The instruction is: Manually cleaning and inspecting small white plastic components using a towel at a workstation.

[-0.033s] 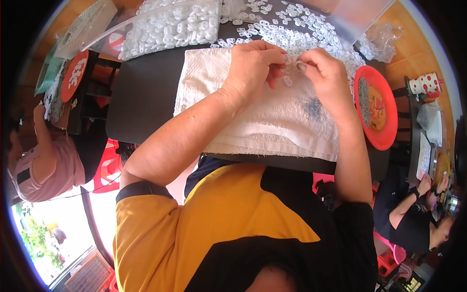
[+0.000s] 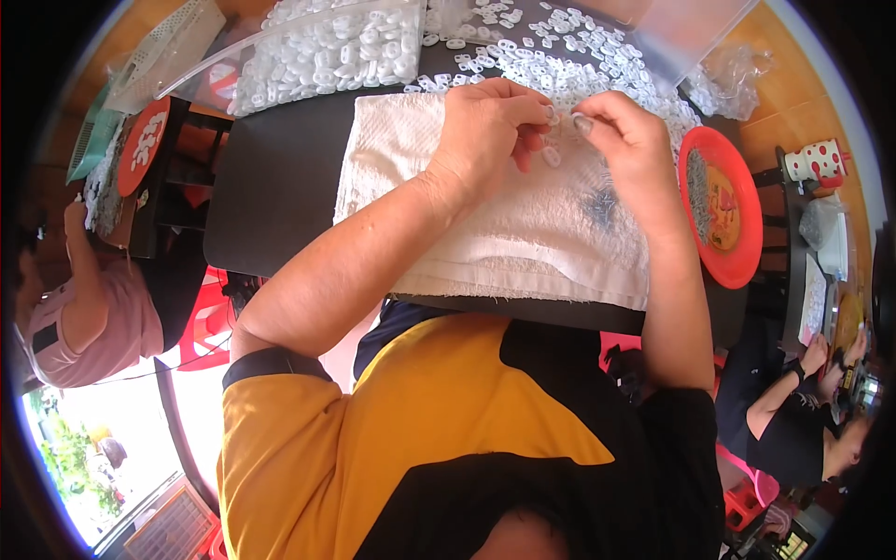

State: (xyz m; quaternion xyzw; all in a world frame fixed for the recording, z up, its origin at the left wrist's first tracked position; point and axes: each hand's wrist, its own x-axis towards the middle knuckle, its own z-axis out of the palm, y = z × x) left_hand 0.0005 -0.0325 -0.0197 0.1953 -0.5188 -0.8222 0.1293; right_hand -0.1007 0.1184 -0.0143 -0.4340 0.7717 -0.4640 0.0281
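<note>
My left hand (image 2: 487, 126) is closed above the far part of a folded cream towel (image 2: 467, 238). Its thumb and fingertips pinch a small white plastic piece (image 2: 552, 118). Just below those fingertips is another white oval piece (image 2: 552, 157); whether it hangs or lies on the cloth I cannot tell. Across a narrow gap, my right hand (image 2: 627, 140) has thumb and forefinger pressed together; whatever is between them is too small to make out. Near my right wrist, a patch of tiny grey pins (image 2: 600, 207) rests on the towel.
Beyond the towel spreads a heap of white plastic pieces (image 2: 597, 61) on the dark table (image 2: 271, 187). A clear bin (image 2: 327, 56) full of white pieces stands at the far left. On the right sits a red dish (image 2: 752, 224) with grey pins. Two other people work at either side.
The fingertips of my right hand have shifted slightly to the right, away from the left hand. My left hand stays in nearly the same place.
</note>
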